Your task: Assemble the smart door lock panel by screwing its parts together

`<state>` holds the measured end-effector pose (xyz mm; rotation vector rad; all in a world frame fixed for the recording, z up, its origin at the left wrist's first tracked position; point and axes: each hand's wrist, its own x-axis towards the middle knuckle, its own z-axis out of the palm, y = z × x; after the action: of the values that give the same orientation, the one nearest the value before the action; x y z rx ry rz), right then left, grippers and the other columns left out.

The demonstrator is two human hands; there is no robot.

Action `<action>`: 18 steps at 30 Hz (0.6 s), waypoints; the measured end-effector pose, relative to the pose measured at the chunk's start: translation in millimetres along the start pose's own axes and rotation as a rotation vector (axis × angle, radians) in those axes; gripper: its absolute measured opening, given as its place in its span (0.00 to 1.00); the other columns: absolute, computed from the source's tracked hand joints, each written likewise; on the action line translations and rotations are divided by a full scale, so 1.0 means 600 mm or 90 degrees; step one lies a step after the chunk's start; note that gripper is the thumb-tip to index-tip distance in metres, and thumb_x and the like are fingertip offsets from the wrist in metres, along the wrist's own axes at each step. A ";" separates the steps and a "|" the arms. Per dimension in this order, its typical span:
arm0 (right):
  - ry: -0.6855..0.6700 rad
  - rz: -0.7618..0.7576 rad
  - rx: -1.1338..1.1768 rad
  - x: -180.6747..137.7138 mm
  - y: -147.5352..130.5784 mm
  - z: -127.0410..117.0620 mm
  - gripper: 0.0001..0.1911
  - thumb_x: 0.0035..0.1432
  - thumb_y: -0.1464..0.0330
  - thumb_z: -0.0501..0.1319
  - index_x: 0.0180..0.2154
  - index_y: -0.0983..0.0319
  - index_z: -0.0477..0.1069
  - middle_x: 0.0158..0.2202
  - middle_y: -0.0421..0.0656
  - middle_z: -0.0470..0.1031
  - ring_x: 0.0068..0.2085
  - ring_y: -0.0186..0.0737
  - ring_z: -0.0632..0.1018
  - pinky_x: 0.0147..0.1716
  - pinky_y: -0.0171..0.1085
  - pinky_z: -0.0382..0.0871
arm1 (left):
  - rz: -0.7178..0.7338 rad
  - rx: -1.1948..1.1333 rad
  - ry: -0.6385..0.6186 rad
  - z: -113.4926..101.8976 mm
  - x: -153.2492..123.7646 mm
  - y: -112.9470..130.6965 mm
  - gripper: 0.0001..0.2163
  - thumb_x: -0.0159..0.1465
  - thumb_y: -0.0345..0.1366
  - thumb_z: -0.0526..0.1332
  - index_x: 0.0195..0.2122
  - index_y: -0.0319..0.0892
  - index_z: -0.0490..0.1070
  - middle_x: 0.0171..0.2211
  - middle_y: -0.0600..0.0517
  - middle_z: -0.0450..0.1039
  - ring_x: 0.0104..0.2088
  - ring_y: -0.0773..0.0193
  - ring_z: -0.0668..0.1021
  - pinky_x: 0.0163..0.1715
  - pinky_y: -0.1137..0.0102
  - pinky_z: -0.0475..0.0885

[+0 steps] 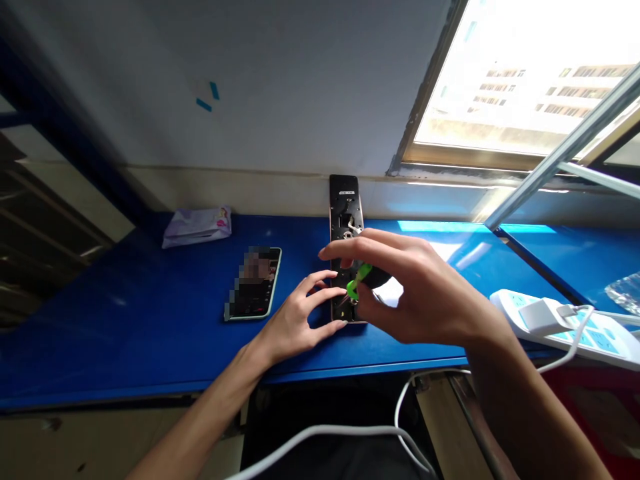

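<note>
A long, narrow black panel point(345, 200) with a pale rim, small fittings and short white wires on its face lies lengthwise on the blue desk, its far end by the wall. My left hand point(295, 313) comes from the left with fingers spread; the fingertips touch the panel's near part and left edge. Over the panel, my right hand point(425, 287) is closed around a green and black screwdriver point(361, 275). It is tilted, with its tip toward the panel's near end, close to my left fingertips. My right hand hides part of the panel and handle.
A phone point(253, 283) with a lit screen lies left of the panel. Behind it is a white and purple packet point(197, 225). At right, a white power strip point(595, 330) holds a plugged charger point(545, 315). A white cable point(325, 432) crosses near my lap.
</note>
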<state>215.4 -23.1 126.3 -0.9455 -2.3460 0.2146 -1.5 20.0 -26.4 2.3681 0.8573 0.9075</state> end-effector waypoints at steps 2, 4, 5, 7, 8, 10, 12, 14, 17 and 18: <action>0.009 0.003 -0.018 0.002 -0.001 0.001 0.21 0.61 0.75 0.64 0.56 0.63 0.77 0.41 0.44 0.83 0.34 0.35 0.79 0.31 0.33 0.67 | -0.001 -0.005 0.002 0.000 0.000 0.000 0.21 0.65 0.42 0.73 0.58 0.47 0.76 0.67 0.43 0.67 0.64 0.44 0.76 0.65 0.50 0.76; 0.027 0.000 -0.039 0.003 0.000 0.002 0.10 0.68 0.68 0.64 0.48 0.63 0.80 0.36 0.43 0.83 0.31 0.33 0.78 0.30 0.33 0.66 | -0.004 -0.003 0.001 0.000 0.000 -0.001 0.22 0.65 0.42 0.73 0.59 0.47 0.76 0.68 0.43 0.67 0.64 0.44 0.77 0.65 0.49 0.76; 0.032 -0.004 -0.039 0.003 0.001 0.002 0.09 0.70 0.66 0.64 0.45 0.63 0.81 0.34 0.43 0.83 0.30 0.33 0.78 0.30 0.33 0.65 | -0.004 0.000 0.000 0.000 0.000 -0.001 0.22 0.65 0.42 0.72 0.59 0.48 0.75 0.68 0.43 0.67 0.63 0.44 0.77 0.66 0.49 0.76; 0.022 -0.011 -0.022 0.001 0.001 0.001 0.09 0.71 0.70 0.62 0.47 0.62 0.81 0.37 0.42 0.84 0.31 0.32 0.78 0.30 0.32 0.66 | -0.004 0.005 0.000 0.001 -0.001 -0.002 0.21 0.66 0.42 0.72 0.60 0.49 0.76 0.68 0.44 0.67 0.63 0.45 0.77 0.66 0.50 0.75; 0.011 -0.008 -0.010 -0.001 0.001 0.001 0.12 0.68 0.74 0.61 0.50 0.61 0.80 0.40 0.43 0.84 0.33 0.32 0.79 0.31 0.32 0.66 | -0.003 0.005 0.002 0.001 -0.001 -0.003 0.21 0.66 0.42 0.72 0.60 0.49 0.76 0.68 0.45 0.67 0.64 0.46 0.77 0.66 0.50 0.75; -0.009 -0.004 0.007 -0.005 -0.001 -0.001 0.24 0.61 0.78 0.60 0.58 0.60 0.76 0.46 0.45 0.83 0.37 0.35 0.80 0.32 0.33 0.68 | 0.002 -0.002 0.008 0.002 -0.002 -0.005 0.21 0.65 0.42 0.73 0.59 0.49 0.76 0.67 0.45 0.68 0.64 0.45 0.76 0.65 0.51 0.76; -0.006 -0.002 0.000 -0.007 -0.004 -0.002 0.25 0.59 0.77 0.62 0.57 0.61 0.75 0.46 0.45 0.83 0.38 0.36 0.80 0.33 0.34 0.69 | 0.004 -0.010 0.007 0.002 -0.003 -0.006 0.22 0.64 0.42 0.73 0.59 0.49 0.76 0.66 0.45 0.68 0.64 0.45 0.76 0.65 0.50 0.76; 0.012 -0.002 -0.024 -0.008 -0.004 -0.001 0.13 0.64 0.72 0.64 0.50 0.62 0.78 0.40 0.44 0.83 0.34 0.35 0.79 0.32 0.33 0.67 | -0.003 -0.011 -0.002 0.002 -0.003 -0.006 0.22 0.65 0.42 0.73 0.60 0.49 0.76 0.68 0.45 0.67 0.63 0.46 0.76 0.65 0.51 0.76; 0.031 -0.016 -0.032 -0.005 0.002 0.001 0.08 0.71 0.66 0.64 0.43 0.62 0.80 0.35 0.42 0.83 0.31 0.32 0.77 0.31 0.32 0.65 | -0.011 -0.004 -0.012 0.003 -0.002 -0.008 0.22 0.67 0.44 0.72 0.60 0.50 0.75 0.69 0.45 0.65 0.64 0.47 0.76 0.66 0.51 0.75; 0.032 -0.026 -0.025 -0.003 0.006 0.002 0.09 0.72 0.66 0.63 0.43 0.63 0.80 0.35 0.42 0.83 0.31 0.31 0.78 0.31 0.32 0.65 | -0.011 0.000 -0.014 0.003 -0.001 -0.009 0.22 0.67 0.44 0.72 0.60 0.50 0.75 0.70 0.46 0.65 0.65 0.47 0.75 0.67 0.52 0.74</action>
<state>217.7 -21.6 123.6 -0.9097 -2.3283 0.1270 -2.5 23.3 -31.3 2.3629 0.8678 0.8741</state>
